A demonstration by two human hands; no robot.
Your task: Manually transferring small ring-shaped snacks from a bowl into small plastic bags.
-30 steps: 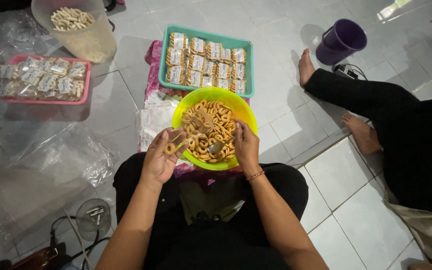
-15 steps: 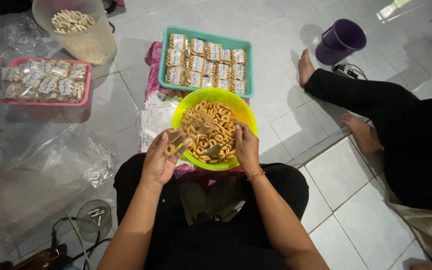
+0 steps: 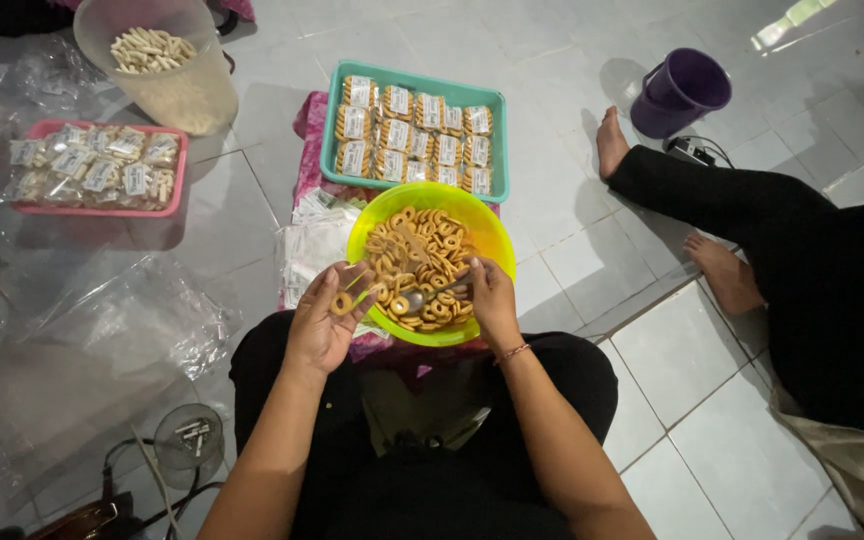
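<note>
A lime-green bowl [image 3: 488, 232] full of small golden ring-shaped snacks [image 3: 414, 252] rests in front of my lap. My left hand [image 3: 324, 322] holds a small clear plastic bag with a ring snack in it, just left of the bowl's rim. My right hand [image 3: 490, 300] sits at the bowl's near right edge, gripping a spoon [image 3: 430, 292] whose head lies among the snacks.
A teal tray [image 3: 412, 84] of packed snack bags lies beyond the bowl, a pink tray [image 3: 98, 204] of bags and a clear tub [image 3: 160, 62] of stick snacks at upper left. Loose plastic bags [image 3: 117, 330] lie left. Another person's legs [image 3: 742, 215] and a purple bucket [image 3: 680, 92] are right.
The spoon in my right hand has shifted slightly among the snacks. My left hand stays at the bowl's left rim with the bag.
</note>
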